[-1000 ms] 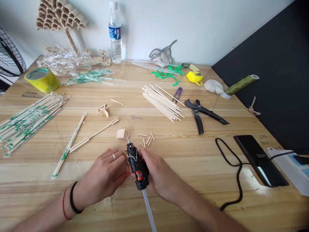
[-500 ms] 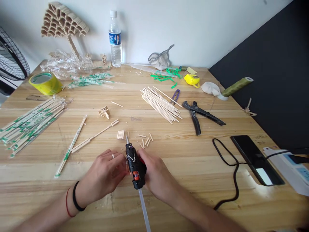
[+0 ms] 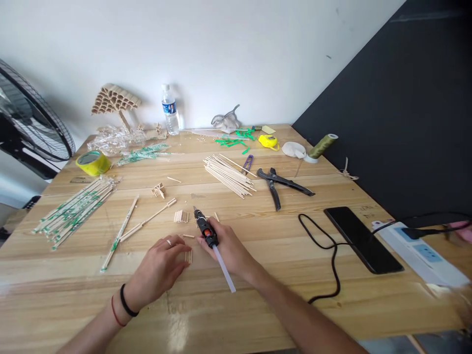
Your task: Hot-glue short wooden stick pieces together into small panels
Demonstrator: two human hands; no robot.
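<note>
My right hand (image 3: pixel 230 246) is wrapped round a black hot glue gun (image 3: pixel 204 226), its nozzle pointing away from me and a clear glue stick (image 3: pixel 224 270) poking out of its back. Between the fingertips of my left hand (image 3: pixel 162 263) is a small row of short wooden sticks (image 3: pixel 189 256), partly hidden by the fingers. Just beyond lies a loose short stick (image 3: pixel 189 236). A little block of short sticks (image 3: pixel 181 216) rests left of the nozzle. Farther left are a small stick assembly (image 3: pixel 158 191) and a long joined stick (image 3: pixel 149 220).
Long bare sticks (image 3: pixel 228 175) lie mid-table beside black cutters (image 3: pixel 283 184) and purple snips (image 3: pixel 248 164). Wrapped chopsticks (image 3: pixel 79 211) and yellow tape (image 3: pixel 93 162) are left. A phone (image 3: pixel 363 239), a black cable (image 3: pixel 336 265) and a power strip (image 3: pixel 420 250) occupy the right.
The view has tilted up and shifted right. My hands have drawn apart, the glue gun's nozzle has left the stick block, and the small row in my left fingers has come into sight.
</note>
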